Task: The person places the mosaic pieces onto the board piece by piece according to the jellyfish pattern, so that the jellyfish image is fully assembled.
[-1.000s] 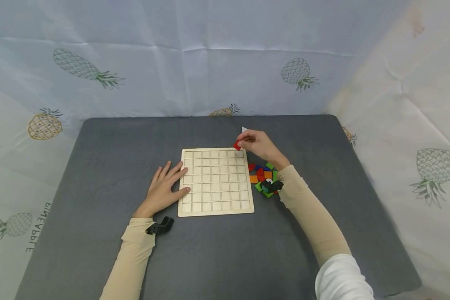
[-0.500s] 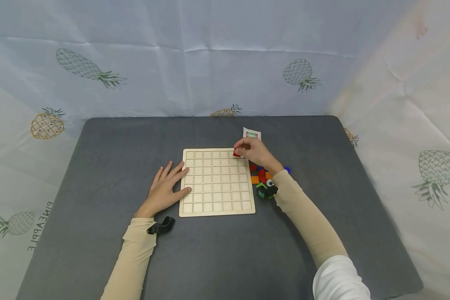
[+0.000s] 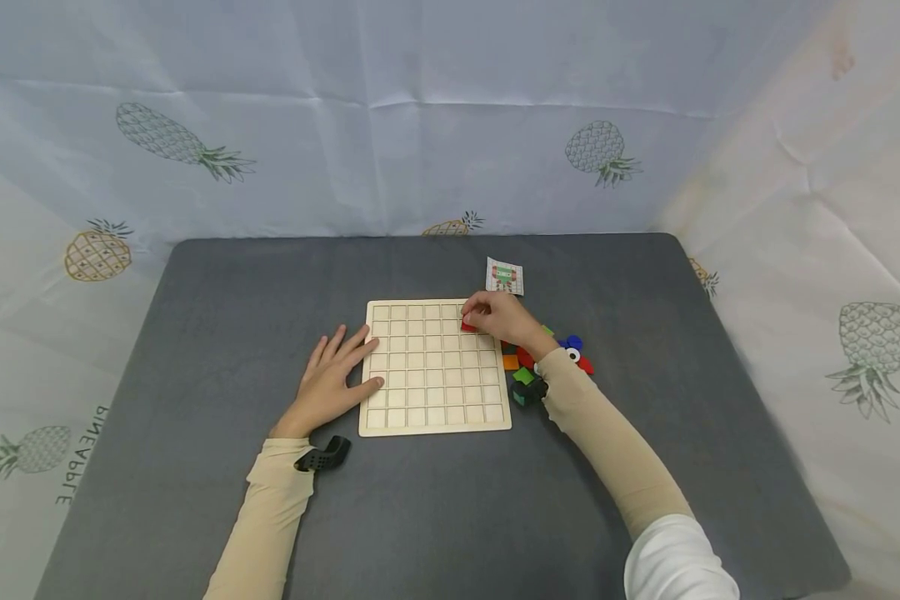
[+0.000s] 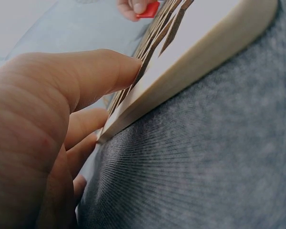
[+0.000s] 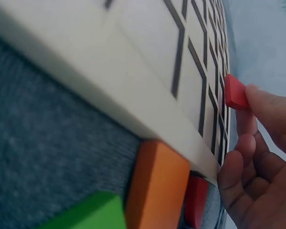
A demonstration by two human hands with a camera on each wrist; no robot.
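Observation:
A pale wooden grid board (image 3: 435, 375) with square cells lies flat on the grey table. Between thumb and finger, my right hand (image 3: 504, 318) pinches a red tile (image 5: 235, 92) at the far right part of the board; in the left wrist view the same red tile (image 4: 148, 10) shows at the top. The head view cannot tell whether it touches the cells. My left hand (image 3: 328, 385) rests with spread, straight fingers on the board's left edge, its thumb (image 4: 105, 71) on the rim.
Right of the board lie several loose pieces, among them an orange tile (image 5: 159, 183), a green tile (image 3: 523, 376) and a blue round piece (image 3: 574, 342), partly under my right forearm. A small printed pattern card (image 3: 504, 276) lies behind the board on the table (image 3: 435, 517).
My right hand, with the red tile, has come from the board's far edge nearer and slightly left, over the cells. The pattern card is now uncovered. My left hand stays put.

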